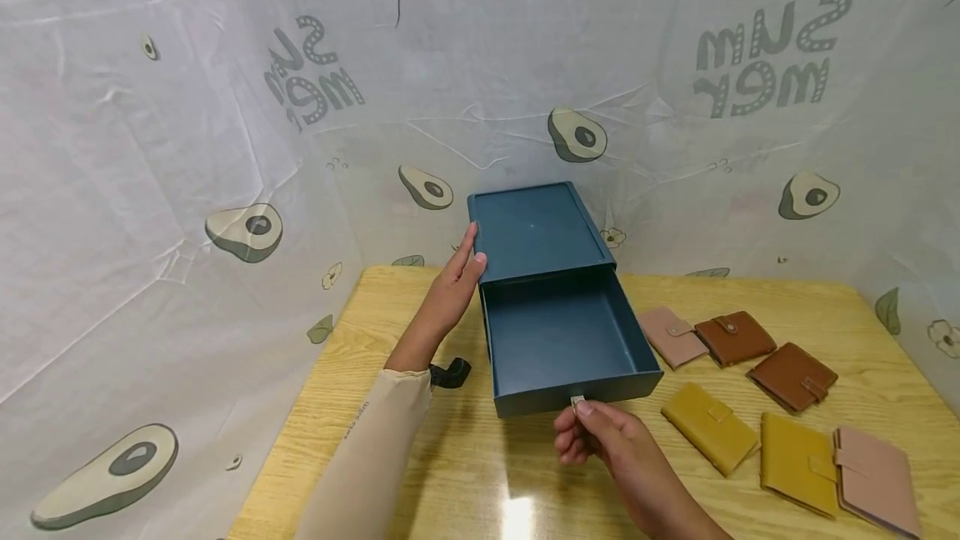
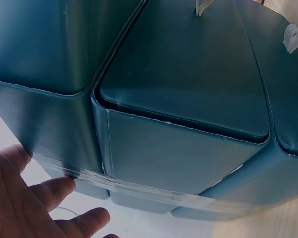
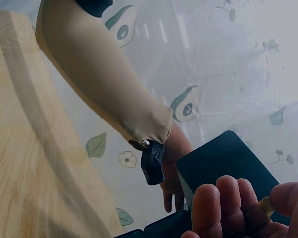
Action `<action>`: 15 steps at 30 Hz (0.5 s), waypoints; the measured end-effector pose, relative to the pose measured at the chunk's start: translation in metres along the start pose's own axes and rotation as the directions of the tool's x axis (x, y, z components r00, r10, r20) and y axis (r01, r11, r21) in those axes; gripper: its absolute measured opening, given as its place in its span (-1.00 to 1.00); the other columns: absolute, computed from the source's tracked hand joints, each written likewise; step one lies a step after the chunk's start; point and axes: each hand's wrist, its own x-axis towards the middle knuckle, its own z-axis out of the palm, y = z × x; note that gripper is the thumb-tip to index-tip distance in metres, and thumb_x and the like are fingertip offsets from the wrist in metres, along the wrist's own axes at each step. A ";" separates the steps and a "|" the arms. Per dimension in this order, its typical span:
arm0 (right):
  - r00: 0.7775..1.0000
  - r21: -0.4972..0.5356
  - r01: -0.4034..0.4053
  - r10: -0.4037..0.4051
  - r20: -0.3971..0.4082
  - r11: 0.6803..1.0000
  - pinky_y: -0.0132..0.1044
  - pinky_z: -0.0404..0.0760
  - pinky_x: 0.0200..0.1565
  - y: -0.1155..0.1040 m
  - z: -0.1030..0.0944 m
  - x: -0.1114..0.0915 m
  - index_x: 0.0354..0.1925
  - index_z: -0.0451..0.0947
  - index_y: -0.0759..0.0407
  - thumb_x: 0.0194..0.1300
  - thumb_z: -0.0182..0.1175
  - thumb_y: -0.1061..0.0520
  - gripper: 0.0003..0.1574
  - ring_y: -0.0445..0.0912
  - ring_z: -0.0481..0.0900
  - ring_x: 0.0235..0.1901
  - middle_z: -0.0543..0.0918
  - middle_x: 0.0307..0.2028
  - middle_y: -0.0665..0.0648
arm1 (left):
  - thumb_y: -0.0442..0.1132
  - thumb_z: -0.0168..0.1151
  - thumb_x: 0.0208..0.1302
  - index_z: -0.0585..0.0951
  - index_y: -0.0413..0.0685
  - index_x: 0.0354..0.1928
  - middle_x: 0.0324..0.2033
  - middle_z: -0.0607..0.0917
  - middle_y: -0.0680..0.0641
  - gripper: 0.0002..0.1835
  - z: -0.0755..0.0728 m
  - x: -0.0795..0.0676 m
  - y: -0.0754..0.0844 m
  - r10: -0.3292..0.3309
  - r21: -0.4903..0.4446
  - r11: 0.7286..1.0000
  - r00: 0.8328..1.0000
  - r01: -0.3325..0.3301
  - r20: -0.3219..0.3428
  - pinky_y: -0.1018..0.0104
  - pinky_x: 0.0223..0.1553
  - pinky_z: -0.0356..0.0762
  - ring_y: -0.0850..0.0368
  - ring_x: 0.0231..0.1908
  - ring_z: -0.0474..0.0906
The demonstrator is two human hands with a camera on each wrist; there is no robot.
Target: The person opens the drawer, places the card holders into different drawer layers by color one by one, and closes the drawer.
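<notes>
Drawing on the small pale tab (image 1: 577,400), the right hand (image 1: 603,437) pinches it between thumb and fingers at the front of the top drawer (image 1: 532,400). Drawer stands well out of the blue cabinet (image 1: 536,232), its floor bare. Left hand (image 1: 452,286) set against the cabinet's left side near the top edge, fingers fairly straight; spread apart in the left wrist view, where clear tape (image 2: 154,192) crosses 3 blue sections. On the table (image 1: 450,473), right of the drawer: 2 pink wallets (image 1: 672,337), 2 brown wallets (image 1: 735,337), 2 mustard wallets (image 1: 797,461), all 6 outside it.

Step, as judged: opening the drawer, probably near the end of the pull, though direction cannot be told from 1 moment. Next move likely calls for easing off the tab without tugging the drawer free, left hand bracing the cabinet; wallets then within easy reach of the right hand.
</notes>
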 end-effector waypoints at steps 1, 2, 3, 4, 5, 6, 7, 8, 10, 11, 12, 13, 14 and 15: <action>1.000 0.000 0.003 -0.003 0.004 1.000 -0.24 0.68 -0.04 0.001 0.000 0.000 0.05 0.63 0.35 0.78 -0.07 -0.15 -0.39 -0.02 0.74 -0.19 0.73 -0.19 0.11 | 0.34 -0.18 0.71 -0.11 0.49 0.77 0.71 -0.08 0.34 -0.25 0.000 0.000 0.000 0.001 0.001 1.000 1.000 -0.001 -0.002 -0.16 0.66 -0.03 0.13 0.71 -0.13; 1.000 -0.001 0.004 -0.004 0.008 1.000 -0.24 0.68 -0.05 0.002 0.000 0.000 0.04 0.63 0.35 0.78 -0.07 -0.14 -0.39 -0.02 0.74 -0.20 0.73 -0.19 0.11 | 0.34 -0.18 0.71 -0.11 0.49 0.77 0.71 -0.08 0.33 -0.25 0.000 0.000 0.000 0.002 0.002 1.000 1.000 -0.002 -0.002 -0.17 0.66 -0.03 0.12 0.71 -0.13; 1.000 -0.003 0.006 -0.006 0.013 1.000 -0.25 0.68 -0.05 0.003 0.001 0.000 0.05 0.63 0.36 0.79 -0.07 -0.14 -0.39 -0.02 0.75 -0.20 0.73 -0.19 0.11 | 0.33 -0.17 0.71 -0.11 0.49 0.77 0.71 -0.08 0.33 -0.25 -0.001 0.000 0.000 0.003 0.001 1.000 1.000 -0.003 -0.003 -0.17 0.66 -0.03 0.12 0.71 -0.13; 1.000 0.001 0.001 -0.001 0.013 1.000 -0.25 0.68 -0.06 0.003 0.001 0.001 0.04 0.63 0.36 0.78 -0.07 -0.14 -0.39 -0.02 0.75 -0.20 0.73 -0.19 0.11 | 0.33 -0.17 0.71 -0.10 0.50 0.77 0.71 -0.08 0.33 -0.25 -0.001 0.000 0.000 0.002 0.000 1.000 1.000 -0.002 -0.003 -0.18 0.66 -0.03 0.11 0.71 -0.13; 1.000 0.005 -0.005 0.004 0.013 1.000 -0.25 0.69 -0.06 0.004 0.001 0.001 0.04 0.63 0.35 0.78 -0.06 -0.15 -0.40 -0.01 0.75 -0.20 0.73 -0.19 0.11 | 0.33 -0.18 0.71 -0.10 0.50 0.77 0.71 -0.08 0.32 -0.25 -0.001 0.000 0.000 0.002 0.000 1.000 1.000 -0.002 -0.002 -0.18 0.66 -0.02 0.11 0.71 -0.13; 1.000 0.006 -0.004 0.004 0.017 1.000 -0.25 0.69 -0.06 0.005 0.001 0.001 0.05 0.63 0.37 0.78 -0.06 -0.14 -0.40 -0.01 0.76 -0.19 0.73 -0.19 0.11 | 0.33 -0.18 0.71 -0.10 0.51 0.76 0.71 -0.08 0.32 -0.25 -0.001 0.000 0.000 0.001 0.001 1.000 1.000 -0.001 -0.002 -0.18 0.66 -0.02 0.11 0.71 -0.13; 1.000 0.007 -0.003 0.003 0.023 1.000 -0.25 0.69 -0.06 0.006 0.000 0.001 0.06 0.63 0.37 0.78 -0.06 -0.13 -0.40 -0.01 0.76 -0.19 0.73 -0.19 0.11 | 0.32 -0.17 0.71 -0.11 0.51 0.77 0.72 -0.08 0.30 -0.26 -0.001 0.000 0.000 0.002 -0.004 1.000 1.000 -0.002 0.001 -0.19 0.65 -0.02 0.09 0.71 -0.13; 1.000 0.007 -0.003 0.003 0.031 1.000 -0.25 0.68 -0.06 0.007 -0.001 0.001 0.07 0.62 0.38 0.78 -0.06 -0.12 -0.41 -0.01 0.76 -0.19 0.73 -0.18 0.11 | 0.32 -0.17 0.72 -0.11 0.50 0.77 0.72 -0.07 0.28 -0.26 -0.001 0.000 0.001 0.002 -0.006 1.000 1.000 -0.001 0.002 -0.20 0.65 -0.02 0.08 0.71 -0.13; 0.999 -0.003 -0.011 0.011 0.048 1.000 -0.24 0.68 -0.04 0.009 -0.003 0.001 0.08 0.63 0.37 0.78 -0.05 -0.09 -0.43 -0.03 0.76 -0.18 0.74 -0.17 0.10 | 0.30 -0.17 0.72 -0.11 0.50 0.77 0.73 -0.07 0.25 -0.26 -0.001 -0.001 0.001 0.002 -0.013 1.000 1.000 -0.002 0.006 -0.21 0.65 -0.01 0.06 0.71 -0.13; 0.998 -0.017 -0.019 0.020 0.061 1.000 -0.24 0.68 -0.03 0.010 -0.004 0.001 0.10 0.64 0.36 0.78 -0.05 -0.08 -0.45 -0.03 0.76 -0.18 0.74 -0.16 0.10 | 0.29 -0.17 0.73 -0.11 0.49 0.77 0.73 -0.07 0.23 -0.27 -0.001 -0.001 0.002 0.005 -0.017 1.000 1.000 -0.005 0.009 -0.22 0.65 -0.01 0.04 0.71 -0.13; 0.996 -0.030 -0.023 0.025 0.080 0.999 -0.23 0.68 -0.02 0.011 -0.006 0.001 0.11 0.64 0.36 0.78 -0.05 -0.07 -0.46 -0.03 0.76 -0.17 0.74 -0.15 0.10 | 0.28 -0.17 0.73 -0.11 0.49 0.77 0.73 -0.07 0.22 -0.27 -0.001 -0.001 0.002 0.009 -0.022 1.000 1.000 -0.009 0.012 -0.23 0.64 -0.01 0.04 0.72 -0.13; 0.995 -0.053 -0.026 0.031 0.098 0.998 -0.22 0.68 -0.01 0.013 -0.008 0.001 0.12 0.64 0.35 0.78 -0.04 -0.05 -0.48 -0.04 0.76 -0.16 0.74 -0.14 0.11 | 0.23 -0.16 0.75 -0.12 0.45 0.77 0.73 -0.07 0.19 -0.27 -0.002 -0.003 0.007 0.003 -0.033 0.999 1.000 -0.003 0.022 -0.23 0.65 -0.02 0.01 0.72 -0.14; 0.992 -0.077 -0.029 0.038 0.118 0.997 -0.22 0.69 0.00 0.014 -0.010 0.001 0.13 0.64 0.35 0.77 -0.03 -0.04 -0.49 -0.02 0.76 -0.13 0.74 -0.12 0.12 | 0.24 -0.16 0.75 -0.12 0.44 0.77 0.73 -0.07 0.19 -0.27 -0.002 -0.003 0.007 0.005 -0.034 0.999 1.000 -0.005 0.023 -0.23 0.65 -0.02 0.02 0.72 -0.14; 0.990 -0.108 -0.031 0.046 0.134 0.994 -0.21 0.70 0.02 0.015 -0.012 0.001 0.14 0.64 0.36 0.77 0.00 -0.04 -0.50 0.00 0.75 -0.11 0.75 -0.10 0.14 | 0.24 -0.16 0.75 -0.12 0.44 0.78 0.73 -0.08 0.20 -0.27 -0.003 -0.003 0.008 0.008 -0.037 0.999 1.000 -0.007 0.024 -0.23 0.65 -0.02 0.02 0.72 -0.14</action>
